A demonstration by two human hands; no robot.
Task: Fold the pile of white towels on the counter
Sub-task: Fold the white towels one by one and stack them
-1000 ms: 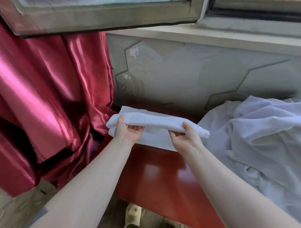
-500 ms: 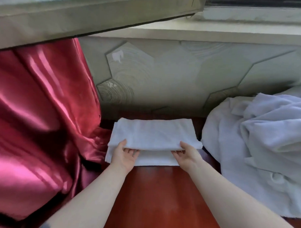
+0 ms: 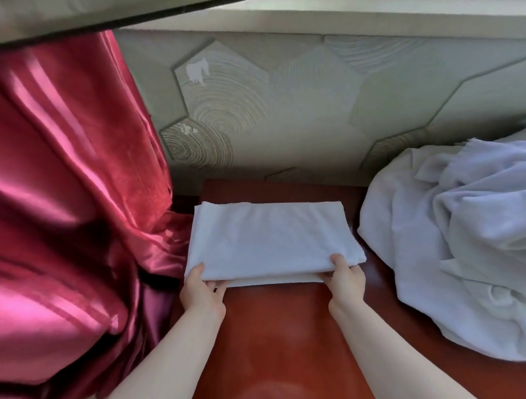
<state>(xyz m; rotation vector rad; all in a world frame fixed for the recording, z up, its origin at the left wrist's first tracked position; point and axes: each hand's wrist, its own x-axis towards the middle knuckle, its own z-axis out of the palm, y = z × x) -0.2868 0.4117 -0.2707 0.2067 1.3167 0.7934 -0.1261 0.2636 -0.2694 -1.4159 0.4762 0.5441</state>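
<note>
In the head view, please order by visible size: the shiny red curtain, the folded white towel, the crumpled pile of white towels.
1. Shiny red curtain, though it hangs nearer the camera.
2. Crumpled pile of white towels, cut by the frame edge.
3. Folded white towel.

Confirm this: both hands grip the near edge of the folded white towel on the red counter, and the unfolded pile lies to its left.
Not quite. The head view shows the unfolded pile to the right of the folded white towel; the red curtain hangs on the left. The left hand and right hand do grip its near edge.
</note>
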